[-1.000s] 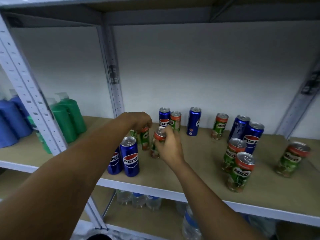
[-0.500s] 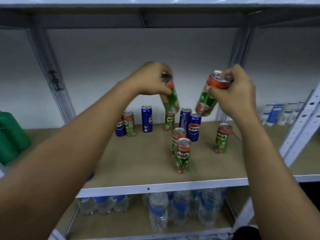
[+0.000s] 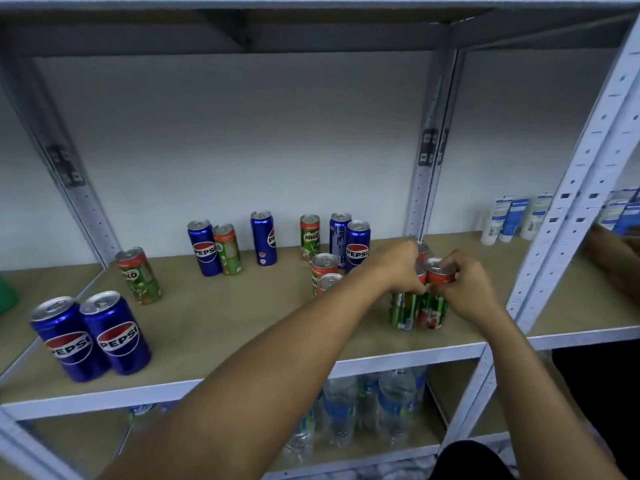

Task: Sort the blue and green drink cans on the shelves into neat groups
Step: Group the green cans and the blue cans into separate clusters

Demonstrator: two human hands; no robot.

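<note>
Blue Pepsi cans and green Milo cans stand scattered on the wooden shelf (image 3: 225, 327). At the right front, my left hand (image 3: 398, 268) grips the top of one green can (image 3: 403, 310) and my right hand (image 3: 464, 289) grips the top of another green can (image 3: 433, 308); both stand upright side by side, touching. A third green can top shows just behind them. Two blue cans (image 3: 93, 336) stand at the left front. A lone green can (image 3: 138, 275) tilts behind them. Mixed blue and green cans (image 3: 214, 247) line the back.
A white perforated upright (image 3: 571, 209) stands just right of my hands. White and blue bottles (image 3: 512, 218) sit in the bay beyond it. Water bottles (image 3: 360, 407) fill the lower shelf. An upper shelf runs overhead.
Both hands have come down from mid-air with a green can each and now hold them standing together on the shelf's right front. The view has shifted left.
</note>
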